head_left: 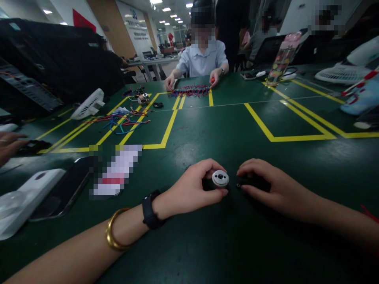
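A round silver metal part (pixel 220 178) with small holes in its top face is gripped between the thumb and fingers of my left hand (pixel 195 187), just above the green table (pixel 189 244). Right of it, my right hand (pixel 272 187) has its thumb and fingers apart in a C shape. A tiny dark ring-like piece (pixel 238 185) lies by the right thumb tip; whether the thumb touches it I cannot tell. The two hands face each other with a small gap between them.
Phones (pixel 63 189) and a white device (pixel 28 197) lie at left, near another person's hand (pixel 10 146). Beyond are coloured wires (pixel 127 122) and a small fan (pixel 89 104). Across the table a person (pixel 201 59) handles a wire bundle (pixel 191 91). A bottle (pixel 282 59) stands back right.
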`<action>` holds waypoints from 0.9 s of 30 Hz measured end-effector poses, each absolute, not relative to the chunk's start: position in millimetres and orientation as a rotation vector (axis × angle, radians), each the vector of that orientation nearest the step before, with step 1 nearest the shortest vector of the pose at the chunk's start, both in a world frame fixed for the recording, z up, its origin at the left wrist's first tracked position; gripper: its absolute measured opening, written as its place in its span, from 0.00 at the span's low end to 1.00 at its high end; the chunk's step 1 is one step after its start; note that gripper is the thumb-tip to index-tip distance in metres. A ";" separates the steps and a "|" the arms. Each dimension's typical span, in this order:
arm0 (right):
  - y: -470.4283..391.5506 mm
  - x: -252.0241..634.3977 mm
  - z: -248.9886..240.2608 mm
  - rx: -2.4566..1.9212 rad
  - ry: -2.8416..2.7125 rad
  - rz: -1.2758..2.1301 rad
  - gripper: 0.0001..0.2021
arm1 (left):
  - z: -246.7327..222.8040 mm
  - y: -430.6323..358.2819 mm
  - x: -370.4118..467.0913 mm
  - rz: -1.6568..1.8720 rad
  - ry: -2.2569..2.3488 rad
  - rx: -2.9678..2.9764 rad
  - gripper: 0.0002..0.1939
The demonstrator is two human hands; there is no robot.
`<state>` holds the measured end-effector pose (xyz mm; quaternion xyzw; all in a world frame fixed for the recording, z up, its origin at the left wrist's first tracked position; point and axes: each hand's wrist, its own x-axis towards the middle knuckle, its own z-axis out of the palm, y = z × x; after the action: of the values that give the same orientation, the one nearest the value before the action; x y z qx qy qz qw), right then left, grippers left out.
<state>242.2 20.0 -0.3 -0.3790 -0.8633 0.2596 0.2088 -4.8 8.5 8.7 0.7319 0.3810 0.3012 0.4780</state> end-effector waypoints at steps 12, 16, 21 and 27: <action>25.8 225.0 21.7 -0.942 -2.575 0.528 0.08 | 4.1 10.4 -4.0 0.771 0.883 1.605 0.17; 28.0 205.2 43.0 -0.870 -2.367 0.529 0.06 | 2.9 10.0 -3.6 0.774 0.875 1.600 0.16; 26.4 194.5 48.1 -0.821 -2.446 0.593 0.06 | 2.9 10.3 -2.7 0.785 0.876 1.617 0.15; 24.2 214.7 34.7 -0.926 -2.348 0.647 0.11 | 3.3 10.6 -2.4 0.781 0.858 1.607 0.17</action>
<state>214.7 24.2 34.7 -0.3426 -0.8689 0.2393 0.2651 -2.4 10.6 3.3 0.6784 0.3620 0.3296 0.5478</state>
